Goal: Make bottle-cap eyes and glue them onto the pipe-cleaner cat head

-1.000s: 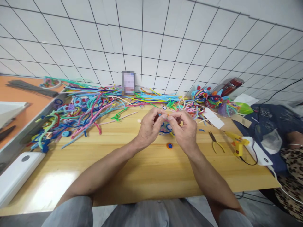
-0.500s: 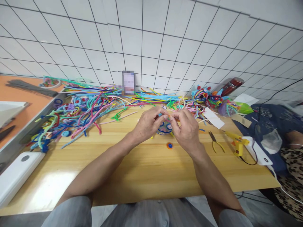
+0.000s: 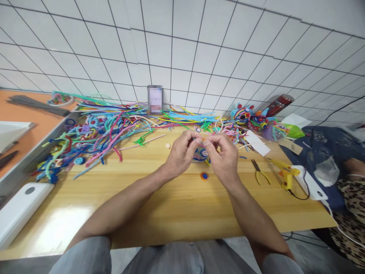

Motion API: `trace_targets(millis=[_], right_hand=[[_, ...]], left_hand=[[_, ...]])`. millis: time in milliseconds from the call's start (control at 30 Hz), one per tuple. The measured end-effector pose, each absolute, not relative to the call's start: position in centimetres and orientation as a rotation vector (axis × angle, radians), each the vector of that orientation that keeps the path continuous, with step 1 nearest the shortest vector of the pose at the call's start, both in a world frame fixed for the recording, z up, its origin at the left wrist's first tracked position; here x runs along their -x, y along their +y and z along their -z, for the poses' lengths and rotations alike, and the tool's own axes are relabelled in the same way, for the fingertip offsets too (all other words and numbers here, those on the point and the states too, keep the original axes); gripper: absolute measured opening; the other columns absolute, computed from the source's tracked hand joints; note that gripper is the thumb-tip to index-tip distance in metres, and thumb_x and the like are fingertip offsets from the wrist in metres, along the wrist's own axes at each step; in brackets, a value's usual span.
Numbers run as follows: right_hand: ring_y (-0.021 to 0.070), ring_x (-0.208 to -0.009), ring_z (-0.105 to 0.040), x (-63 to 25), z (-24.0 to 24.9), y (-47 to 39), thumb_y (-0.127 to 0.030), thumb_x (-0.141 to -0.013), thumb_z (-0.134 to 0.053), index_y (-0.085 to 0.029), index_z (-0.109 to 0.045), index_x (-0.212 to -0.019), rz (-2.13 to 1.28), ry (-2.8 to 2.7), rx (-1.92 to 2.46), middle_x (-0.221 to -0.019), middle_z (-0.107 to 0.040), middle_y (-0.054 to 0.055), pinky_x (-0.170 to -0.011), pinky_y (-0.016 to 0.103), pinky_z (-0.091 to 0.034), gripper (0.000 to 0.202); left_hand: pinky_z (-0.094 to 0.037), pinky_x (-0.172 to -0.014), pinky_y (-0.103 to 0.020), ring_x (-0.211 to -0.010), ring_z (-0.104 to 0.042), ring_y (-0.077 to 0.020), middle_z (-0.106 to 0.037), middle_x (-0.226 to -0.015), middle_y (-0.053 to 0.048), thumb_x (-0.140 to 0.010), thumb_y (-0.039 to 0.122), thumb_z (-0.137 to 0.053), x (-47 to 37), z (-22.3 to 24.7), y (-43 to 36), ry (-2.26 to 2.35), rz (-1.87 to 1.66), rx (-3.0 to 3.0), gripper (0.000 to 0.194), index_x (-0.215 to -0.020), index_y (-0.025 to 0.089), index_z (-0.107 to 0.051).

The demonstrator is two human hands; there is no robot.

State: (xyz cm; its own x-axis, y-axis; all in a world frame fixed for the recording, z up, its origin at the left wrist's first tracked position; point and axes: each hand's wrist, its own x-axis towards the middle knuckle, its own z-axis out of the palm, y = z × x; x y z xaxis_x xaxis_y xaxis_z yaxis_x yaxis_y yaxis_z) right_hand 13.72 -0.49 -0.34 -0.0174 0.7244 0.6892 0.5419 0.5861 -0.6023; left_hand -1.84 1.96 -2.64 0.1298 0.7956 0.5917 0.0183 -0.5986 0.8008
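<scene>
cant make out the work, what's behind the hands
Part of a curved, blue-rimmed piece shows between the left hand and right hand; its remainder is covered by them.

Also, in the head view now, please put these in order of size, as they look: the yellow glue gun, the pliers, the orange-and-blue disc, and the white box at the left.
1. White box, although the picture's edge cuts it off
2. Yellow glue gun
3. Pliers
4. Orange-and-blue disc

Left hand [image 3: 182, 153] and right hand [image 3: 224, 159] pinch close together
</scene>
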Motion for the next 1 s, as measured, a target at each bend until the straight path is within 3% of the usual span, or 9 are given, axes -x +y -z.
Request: trace_targets(millis=[200, 367, 567, 1000], right_hand=[[0.017, -0.076, -0.061, -13.7, 0.6, -0.3, -0.02, -0.1, -0.066, -0.025, -0.065, -0.089, -0.164, -1.681, 1.06, -0.084, -0.068, -0.001, -0.069, 0.032, -0.046, 0.012], [0.0197, -0.085, -0.064, -14.6, 0.5, 0.1, -0.017, -0.101, -0.064, -0.025, -0.062, -0.091, 0.076, -1.854, 1.031, -0.088, -0.069, 0.001, -0.076, 0.035, -0.048, 0.013], [0.0196, -0.081, -0.065, -14.6, 0.2, -0.1, -0.02, -0.102, -0.065, -0.026, -0.063, -0.091, 0.044, -1.852, 1.07, -0.087, -0.071, 0.001, -0.075, 0.035, -0.051, 0.013], [0.018, -0.078, -0.061, -13.6, 0.6, -0.5, -0.025, -0.101, -0.065, -0.025, -0.067, -0.089, -0.158, -1.684, 1.073, -0.083, -0.068, 0.0, -0.071, 0.034, -0.049, 0.012]], left_hand=[[-0.047, -0.064, -0.024, -0.07, -0.057, -0.0129, -0.064, -0.084, 0.0, -0.105, 0.043, -0.061, 1.1, 3.2, 1.8, 0.747, -1.432, -1.469, 0.024, -0.097, 0.02, -0.062], [-0.05, -0.075, -0.028, -0.078, -0.062, -0.0149, -0.07, -0.09, -0.001, -0.105, 0.029, -0.061, 2.3, 2.9, 3.0, 0.786, -1.461, -1.915, 0.011, -0.101, 0.02, -0.067], [-0.05, -0.078, -0.029, -0.085, -0.065, -0.0164, -0.071, -0.093, -0.003, -0.108, 0.026, -0.056, 3.0, 2.7, 3.3, 0.855, -1.521, -2.199, 0.012, -0.1, 0.021, -0.064], [-0.05, -0.064, -0.024, -0.071, -0.058, -0.0125, -0.064, -0.085, 0.0, -0.105, 0.047, -0.063, 0.8, 3.1, 1.3, 0.764, -1.475, -1.464, 0.027, -0.1, 0.021, -0.062]])
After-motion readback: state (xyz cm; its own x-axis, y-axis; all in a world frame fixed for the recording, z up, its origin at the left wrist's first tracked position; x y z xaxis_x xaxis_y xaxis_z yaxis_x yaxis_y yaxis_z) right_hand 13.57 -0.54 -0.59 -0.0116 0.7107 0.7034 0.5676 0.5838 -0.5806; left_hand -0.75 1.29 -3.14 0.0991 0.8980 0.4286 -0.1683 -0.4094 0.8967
